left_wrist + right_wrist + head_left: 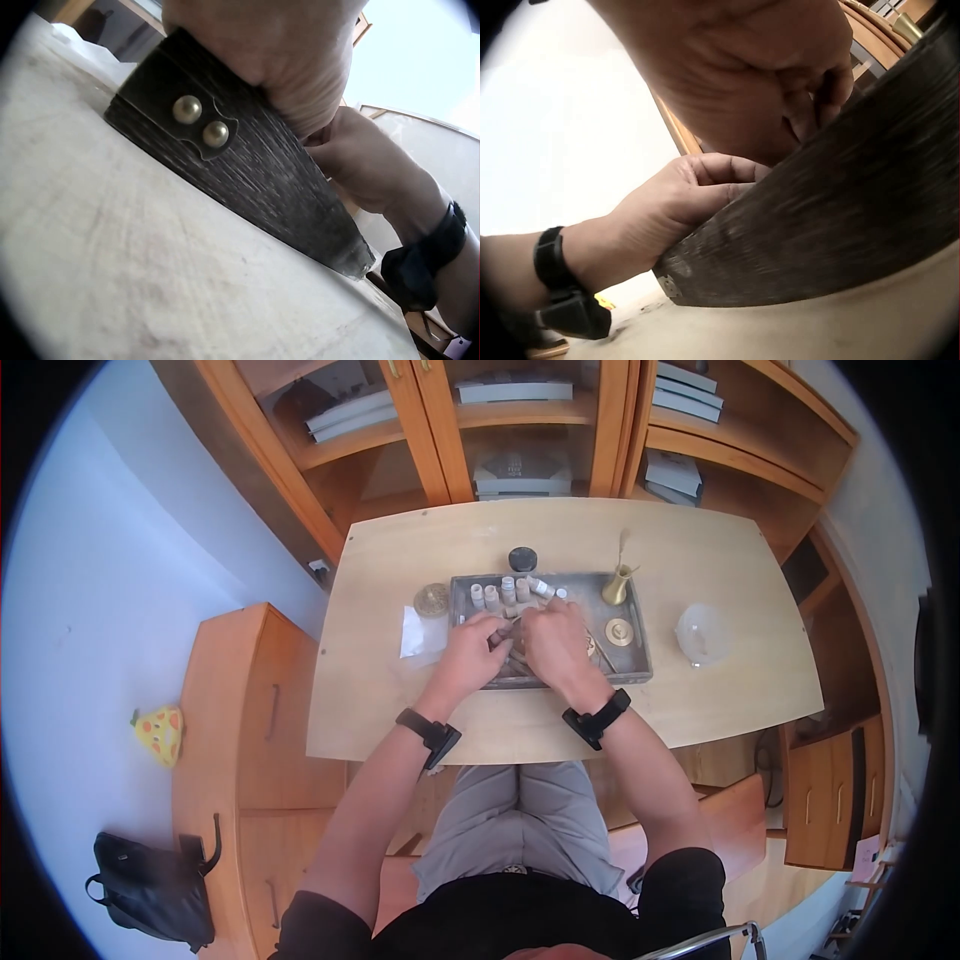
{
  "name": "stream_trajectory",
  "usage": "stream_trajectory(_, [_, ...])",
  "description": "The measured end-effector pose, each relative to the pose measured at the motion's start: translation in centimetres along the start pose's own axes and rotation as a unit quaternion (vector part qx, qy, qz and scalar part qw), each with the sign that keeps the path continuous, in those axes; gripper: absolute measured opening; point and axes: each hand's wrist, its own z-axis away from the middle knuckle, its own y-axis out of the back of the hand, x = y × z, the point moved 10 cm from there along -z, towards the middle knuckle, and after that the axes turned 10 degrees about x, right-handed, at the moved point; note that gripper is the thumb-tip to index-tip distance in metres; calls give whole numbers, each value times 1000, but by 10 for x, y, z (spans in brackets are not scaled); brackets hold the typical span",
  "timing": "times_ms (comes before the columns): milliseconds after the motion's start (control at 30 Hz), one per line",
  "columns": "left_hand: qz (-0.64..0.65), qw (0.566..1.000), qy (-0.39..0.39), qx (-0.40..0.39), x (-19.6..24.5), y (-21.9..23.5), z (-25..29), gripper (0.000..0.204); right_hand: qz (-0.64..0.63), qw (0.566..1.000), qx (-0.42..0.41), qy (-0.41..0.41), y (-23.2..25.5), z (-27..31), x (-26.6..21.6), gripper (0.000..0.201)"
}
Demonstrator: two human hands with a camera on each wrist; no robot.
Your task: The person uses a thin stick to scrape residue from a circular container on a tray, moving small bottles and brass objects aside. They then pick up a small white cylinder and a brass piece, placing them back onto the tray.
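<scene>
Both hands work close together over a dark wooden tray [640, 672]. The left hand [468, 660] has its thumb and fingers bent inward over the tray's near part. Against it, the right hand [556, 644] has curled fingers pointing down; whatever lies between the fingertips is hidden. Small pale labelled bottles [508, 590] stand along the tray's back, one tilted. In the left wrist view the tray's studded side [262, 172] hides the left fingertips. The right wrist view has the right hand [750, 82] above the left hand [675, 196], behind the tray wall [825, 210].
In the tray's right part are a brass vase [616, 588] and a round brass piece [619, 631]. A glass bowl [700, 634] stands right of the tray. White paper [422, 634], a round container [431, 599] and a black round object [522, 559] lie around it.
</scene>
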Motion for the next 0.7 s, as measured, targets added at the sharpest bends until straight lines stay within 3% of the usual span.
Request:
stream_trajectory(300, [2, 1000, 4, -3, 0, 0, 1, 21, -153, 975, 0, -160, -4, 2, 50, 14])
stream_trajectory(400, [-1, 1000, 17, -14, -4, -2, 0, 20, -136, 977, 26, -165, -6, -5, 46, 12])
stream_trajectory(600, [-2, 1000, 13, -14, -3, -1, 0, 18, -144, 982, -19, -124, -11, -14, 26, 12])
stream_trajectory(700, [-28, 999, 4, -26, 1, -1, -1, 18, -171, 974, -50, -141, -8, -14, 28, 10])
